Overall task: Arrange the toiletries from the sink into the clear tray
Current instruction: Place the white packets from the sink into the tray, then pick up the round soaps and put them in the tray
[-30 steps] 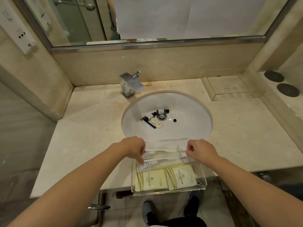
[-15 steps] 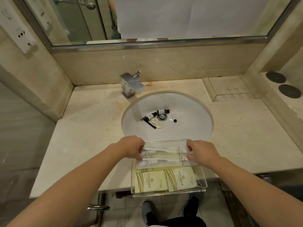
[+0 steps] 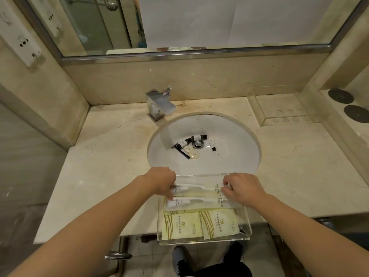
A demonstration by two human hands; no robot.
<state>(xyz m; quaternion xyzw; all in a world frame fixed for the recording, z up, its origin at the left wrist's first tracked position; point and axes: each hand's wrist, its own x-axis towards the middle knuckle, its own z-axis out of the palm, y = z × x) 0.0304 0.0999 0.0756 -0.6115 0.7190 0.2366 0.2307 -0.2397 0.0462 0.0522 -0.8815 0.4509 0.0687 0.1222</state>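
Observation:
A clear tray sits at the counter's front edge and overhangs it. Two yellow sachets lie side by side in its near half. Behind them lie two wrapped toothbrush packets. My left hand pinches the packets' left end with curled fingers. At their right end my right hand pinches the wrapping. In the white sink, around the drain, lie two dark bottles, a small white tube, two round soaps and a black comb.
A chrome faucet stands behind the sink at the left. A second clear tray sits at the back right of the marble counter. Two black discs lie on the ledge beside it. My shoes show below the counter edge.
Both hands stay on the ends of the toothbrush packets and have shifted them only slightly in the tray. The things in the sink have not moved.

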